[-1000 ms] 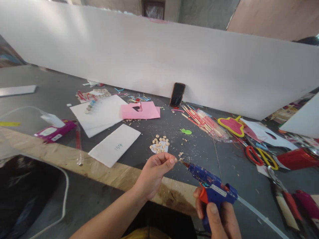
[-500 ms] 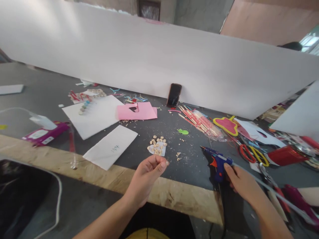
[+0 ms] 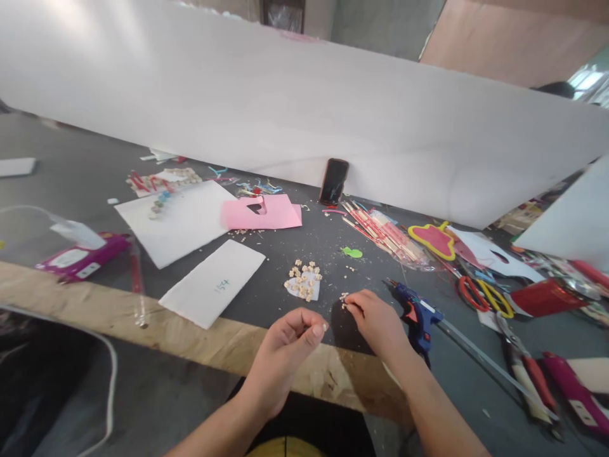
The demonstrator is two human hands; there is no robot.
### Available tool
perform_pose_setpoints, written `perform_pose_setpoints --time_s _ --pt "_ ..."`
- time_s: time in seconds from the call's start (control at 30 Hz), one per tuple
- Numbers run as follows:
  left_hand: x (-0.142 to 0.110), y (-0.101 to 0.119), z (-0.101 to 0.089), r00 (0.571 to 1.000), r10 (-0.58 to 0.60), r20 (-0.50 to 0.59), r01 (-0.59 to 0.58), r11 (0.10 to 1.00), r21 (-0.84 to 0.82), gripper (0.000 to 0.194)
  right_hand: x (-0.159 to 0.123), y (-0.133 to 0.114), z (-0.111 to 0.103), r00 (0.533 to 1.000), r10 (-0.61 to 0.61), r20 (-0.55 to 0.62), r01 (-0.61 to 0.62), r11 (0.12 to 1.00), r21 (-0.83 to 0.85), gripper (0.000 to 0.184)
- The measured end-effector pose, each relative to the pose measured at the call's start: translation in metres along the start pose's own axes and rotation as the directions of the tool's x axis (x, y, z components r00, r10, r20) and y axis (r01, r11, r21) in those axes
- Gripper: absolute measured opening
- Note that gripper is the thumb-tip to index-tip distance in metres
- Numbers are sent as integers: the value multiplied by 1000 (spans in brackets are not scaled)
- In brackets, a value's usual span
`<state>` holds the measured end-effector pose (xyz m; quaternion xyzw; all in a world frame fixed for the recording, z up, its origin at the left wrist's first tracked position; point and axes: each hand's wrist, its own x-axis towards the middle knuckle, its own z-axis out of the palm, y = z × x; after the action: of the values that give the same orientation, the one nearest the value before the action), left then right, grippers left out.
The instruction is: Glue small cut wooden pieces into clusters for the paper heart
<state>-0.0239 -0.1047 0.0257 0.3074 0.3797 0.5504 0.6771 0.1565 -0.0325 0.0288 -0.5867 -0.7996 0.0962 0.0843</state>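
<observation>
Near the table's front edge, my left hand (image 3: 292,355) is pinched shut on a small pale wooden bit (image 3: 325,327), held between thumb and forefinger. My right hand (image 3: 378,324) has its fingertips pressed together at a little pile of pale wooden bits (image 3: 343,297); whether one is between them is hidden. Just beyond my left hand lies a white heart-shaped card (image 3: 311,289), partly covered with clusters of small wooden pieces (image 3: 303,271). A blue glue gun (image 3: 419,311) rests on the table to the right of my right hand, a long clear glue stick (image 3: 495,365) trailing from its back.
White panels (image 3: 212,282) and pink card (image 3: 261,212) lie left of centre. A phone (image 3: 333,182) leans on the white partition (image 3: 285,108). Red-and-pale sticks (image 3: 380,231), scissors (image 3: 485,295), pliers (image 3: 523,368) and a red can (image 3: 547,296) crowd the right.
My right hand has let go of the glue gun, leaving it on the table, and moved left to the pile of wooden bits. My left hand keeps its pinch and sits slightly lower.
</observation>
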Motion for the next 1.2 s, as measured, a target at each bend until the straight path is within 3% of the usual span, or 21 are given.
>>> perform_pose_setpoints --time_s 0.13,0.37,0.9,1.07,1.2 --pt "0 1 -3 1000 3 -23 -4 1000 -22 15 1 -2 -2 1000 -13 -10 12 999 -50 21" --pt "4 0 2 999 -37 -38 33 995 -97 18 -12 -2 -4 992 30 -124 -37 998 -56 23" --pt "1 -2 3 997 -64 -34 61 995 -82 19 -2 -13 3 997 78 28 -75 993 -95 21" --pt "1 -5 3 998 -54 -23 52 996 -71 18 -3 -10 5 995 101 -16 -101 995 3 20" --pt "1 -6 3 999 -44 -27 43 997 -57 17 -16 -20 -4 988 113 -105 -91 977 195 17"
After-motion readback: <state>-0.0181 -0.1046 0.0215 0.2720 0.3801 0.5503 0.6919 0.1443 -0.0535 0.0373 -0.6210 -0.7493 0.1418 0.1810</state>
